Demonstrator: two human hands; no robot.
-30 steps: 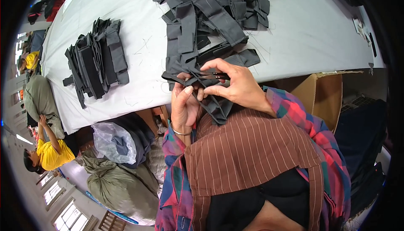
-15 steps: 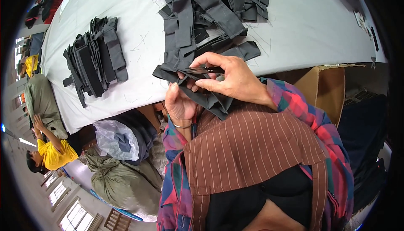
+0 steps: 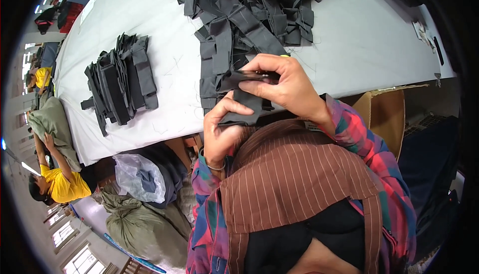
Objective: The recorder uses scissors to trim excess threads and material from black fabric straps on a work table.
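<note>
At the table's near edge, my left hand [image 3: 224, 127] is closed on a dark grey fabric strip [image 3: 249, 107], gripping it between thumb and fingers. My right hand [image 3: 287, 82] is closed just above it, also pinching the folded upper part of the cloth. Dark thread snips [image 3: 267, 76] lie within the right hand, mostly hidden by fingers and fabric. Behind my hands spreads a loose heap of similar dark strips [image 3: 254, 22]. Further left a neater row of strips [image 3: 122, 82] stands on the white table covering [image 3: 172, 94].
Loose thread ends are scattered over the table covering. A cardboard box [image 3: 389, 119] sits under the right edge. Below the left edge are a clear plastic bag [image 3: 139, 176] and a green cloth sack [image 3: 144, 224]. A person in yellow [image 3: 65, 184] handles green cloth at far left.
The fabric strip has been lifted and turned, its end now upright between my hands. My left hand has moved from beneath the cloth to its side; my right hand has shifted slightly right.
</note>
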